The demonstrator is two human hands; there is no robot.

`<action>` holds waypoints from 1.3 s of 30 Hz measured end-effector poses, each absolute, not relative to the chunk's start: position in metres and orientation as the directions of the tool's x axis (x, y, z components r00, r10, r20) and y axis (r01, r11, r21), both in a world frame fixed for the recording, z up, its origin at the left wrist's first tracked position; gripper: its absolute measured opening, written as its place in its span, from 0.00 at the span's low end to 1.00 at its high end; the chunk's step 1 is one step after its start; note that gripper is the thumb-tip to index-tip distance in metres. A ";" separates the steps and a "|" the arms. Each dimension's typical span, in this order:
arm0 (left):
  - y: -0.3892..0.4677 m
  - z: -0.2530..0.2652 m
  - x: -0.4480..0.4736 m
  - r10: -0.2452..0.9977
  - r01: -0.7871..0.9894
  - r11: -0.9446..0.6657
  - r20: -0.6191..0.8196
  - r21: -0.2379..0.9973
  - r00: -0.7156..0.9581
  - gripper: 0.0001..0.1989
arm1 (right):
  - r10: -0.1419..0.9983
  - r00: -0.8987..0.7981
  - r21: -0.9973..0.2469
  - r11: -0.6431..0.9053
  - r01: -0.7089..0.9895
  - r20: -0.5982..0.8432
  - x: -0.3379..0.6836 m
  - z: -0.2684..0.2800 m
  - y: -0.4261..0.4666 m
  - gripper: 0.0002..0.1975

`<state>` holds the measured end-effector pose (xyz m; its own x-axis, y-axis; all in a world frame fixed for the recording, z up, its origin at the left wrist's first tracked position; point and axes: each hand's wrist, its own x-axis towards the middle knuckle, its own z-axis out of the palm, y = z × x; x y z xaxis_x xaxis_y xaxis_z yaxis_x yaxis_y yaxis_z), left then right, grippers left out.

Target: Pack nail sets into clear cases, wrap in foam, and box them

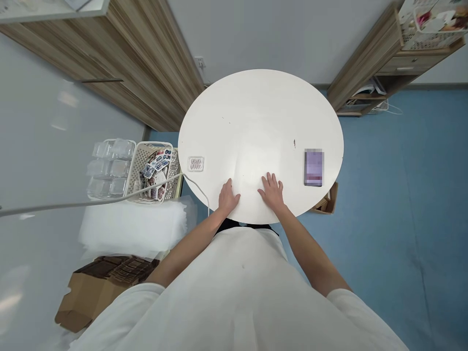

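While left hand (228, 199) and right hand (272, 192) rest on the white table (258, 107), fingers (269, 178) lie open, empty | clear plastic case (196, 164): left side, not in hand | purple-screened device (314, 167): right side, likewise

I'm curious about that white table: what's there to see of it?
The white table has a smooth, glossy-looking rounded top with a few dark marks; its underside is hidden. The left hand and right hand rest on its near part. A small clear case lies toward its left, a rectangular purple item toward its right.
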<state>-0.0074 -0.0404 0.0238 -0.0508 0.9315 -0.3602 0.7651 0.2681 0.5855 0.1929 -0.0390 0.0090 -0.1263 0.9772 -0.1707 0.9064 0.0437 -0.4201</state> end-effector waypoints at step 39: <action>-0.022 0.021 -0.134 0.958 0.746 0.277 -0.238 0.605 -0.162 0.28 | 0.925 -0.337 -0.644 0.153 0.749 -0.173 0.041 0.027 -0.009 0.22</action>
